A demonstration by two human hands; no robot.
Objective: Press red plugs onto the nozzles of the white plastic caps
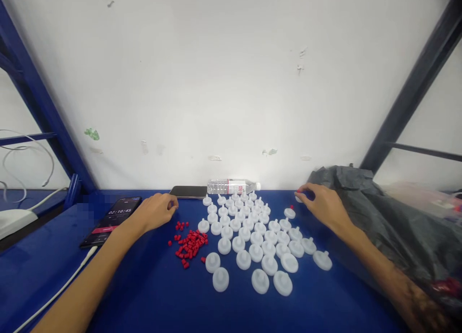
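My right hand [323, 205] is closed in a pinch at the right, by the black plastic bag. Between its fingertips is a white disc with a red cap [298, 192], partly hidden by the fingers. My left hand [158, 211] has its fingers curled together, left of the pile of small red caps [190, 244]; whatever it may hold is hidden. Many white plastic discs with a short stem [243, 259] stand spread over the middle of the blue table, stems mostly up. One white disc [289, 212] sits apart, just below my right hand, with a red cap [292, 207] behind it.
A clear bottle [233, 186] lies by the wall beside a dark phone [189, 192]. Another phone [111, 222], showing a timer and plugged into a white cable [59, 287], lies at left. The black plastic bag [393, 222] covers the right side. Blue metal posts [39, 90] frame the table [155, 294].
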